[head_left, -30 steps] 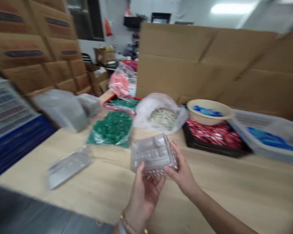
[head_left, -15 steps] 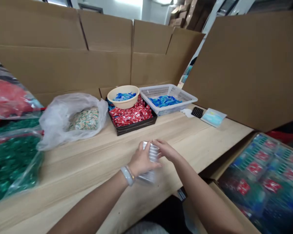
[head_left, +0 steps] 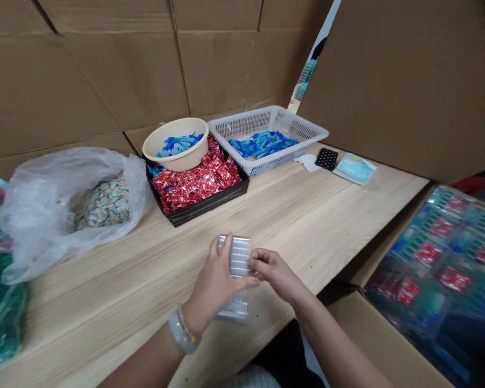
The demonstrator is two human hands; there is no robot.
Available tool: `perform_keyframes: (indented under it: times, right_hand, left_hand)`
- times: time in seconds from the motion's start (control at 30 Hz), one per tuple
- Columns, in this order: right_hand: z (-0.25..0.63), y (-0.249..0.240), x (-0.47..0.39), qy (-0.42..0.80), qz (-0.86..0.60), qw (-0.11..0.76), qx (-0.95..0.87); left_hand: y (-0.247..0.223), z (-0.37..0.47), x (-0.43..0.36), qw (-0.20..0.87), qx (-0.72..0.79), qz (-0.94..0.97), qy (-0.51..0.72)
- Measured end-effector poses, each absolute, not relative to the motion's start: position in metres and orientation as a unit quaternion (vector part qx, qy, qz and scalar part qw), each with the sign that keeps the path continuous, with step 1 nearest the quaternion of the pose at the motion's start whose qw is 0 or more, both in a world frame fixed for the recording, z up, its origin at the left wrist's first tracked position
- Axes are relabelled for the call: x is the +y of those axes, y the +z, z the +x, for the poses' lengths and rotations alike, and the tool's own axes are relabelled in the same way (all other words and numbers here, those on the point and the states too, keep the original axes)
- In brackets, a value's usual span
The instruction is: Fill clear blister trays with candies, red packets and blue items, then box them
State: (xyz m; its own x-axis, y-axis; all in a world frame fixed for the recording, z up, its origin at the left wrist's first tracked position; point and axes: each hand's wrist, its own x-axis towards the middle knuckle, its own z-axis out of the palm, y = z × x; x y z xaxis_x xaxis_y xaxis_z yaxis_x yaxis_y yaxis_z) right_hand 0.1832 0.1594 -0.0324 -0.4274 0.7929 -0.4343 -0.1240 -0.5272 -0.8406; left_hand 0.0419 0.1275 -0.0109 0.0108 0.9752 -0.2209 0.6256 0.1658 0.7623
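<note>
A clear, ribbed plastic stack (head_left: 239, 256) stands out against the wooden table near its front edge. My left hand (head_left: 218, 283), with a pale band and a bracelet at the wrist, is wrapped over it, thumb across the front and fingers on the far left side. My right hand (head_left: 272, 272) is at the stack's right edge, its thumb and index finger pinched together. Whether anything thin lies in that pinch is too small to tell.
Behind are a black tray of red packets (head_left: 194, 186), a cream bowl (head_left: 186, 159) and a white basket (head_left: 267, 156) with blue pieces. A plastic bag (head_left: 44, 199) lies left. An open carton (head_left: 364, 323) of packed items stands right, below table level.
The view has tilted down and shifted right. My right hand has closed from loosely bent fingers into a pinch at the stack's edge; my left hand still holds the stack.
</note>
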Motion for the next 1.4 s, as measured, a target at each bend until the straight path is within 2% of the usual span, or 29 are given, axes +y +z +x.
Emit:
perform_keyframes:
  times: [0.1,0.17,0.23,0.33,0.37,0.47,0.6,0.73,0.8,0.87,0.93,1.0,1.07,1.13,1.27,1.4]
  right_hand:
    - [0.188,-0.024,0.156,0.703,-0.495,0.261,-0.439]
    - [0.205,-0.027,0.153,0.681,-0.526,0.271,-0.431]
    - [0.235,-0.038,0.159,0.647,-0.553,0.341,-0.399]
    - [0.287,-0.056,0.195,0.543,-0.56,0.516,-0.353]
    - [0.301,-0.061,0.213,0.499,-0.586,0.528,-0.359]
    - [0.318,-0.072,0.266,0.402,-0.694,0.437,-0.406]
    - [0.294,-0.086,0.303,0.291,-0.729,0.382,-0.489]
    - [0.251,-0.099,0.323,0.114,-0.685,0.174,-0.698]
    - [0.235,-0.095,0.333,0.106,-0.676,0.142,-0.716]
    - [0.222,-0.083,0.333,0.128,-0.683,0.185,-0.695]
    - [0.212,-0.069,0.315,0.221,-0.675,0.266,-0.652]
    - [0.2,-0.06,0.28,0.421,-0.603,0.326,-0.595]
    - [0.189,-0.058,0.24,0.641,-0.477,0.322,-0.508]
    - [0.18,-0.06,0.21,0.764,-0.392,0.332,-0.39]
    - [0.176,-0.062,0.2,0.832,-0.344,0.336,-0.278]
    - [0.172,-0.041,0.214,0.793,-0.398,0.273,-0.371]
  left_hand:
    - [-0.013,0.039,0.127,0.377,0.662,0.604,0.234]
    - [-0.016,0.033,0.129,0.373,0.659,0.604,0.25]
    - [-0.018,0.025,0.135,0.359,0.666,0.599,0.263]
    - [-0.02,0.02,0.15,0.321,0.683,0.605,0.253]
    - [-0.02,0.021,0.155,0.31,0.685,0.611,0.247]
    - [-0.021,0.025,0.167,0.298,0.686,0.623,0.229]
    - [-0.028,0.024,0.171,0.295,0.681,0.635,0.215]
    - [-0.033,0.023,0.173,0.285,0.676,0.645,0.214]
    - [-0.032,0.026,0.176,0.284,0.688,0.633,0.214]
    - [-0.03,0.031,0.178,0.284,0.7,0.619,0.215]
    - [-0.027,0.035,0.18,0.292,0.705,0.611,0.211]
    - [-0.024,0.037,0.18,0.308,0.702,0.61,0.203]
    - [-0.023,0.036,0.18,0.324,0.694,0.613,0.195]
    - [-0.022,0.034,0.18,0.332,0.689,0.614,0.194]
    - [-0.021,0.033,0.178,0.34,0.678,0.619,0.205]
    - [-0.02,0.034,0.178,0.332,0.668,0.633,0.207]
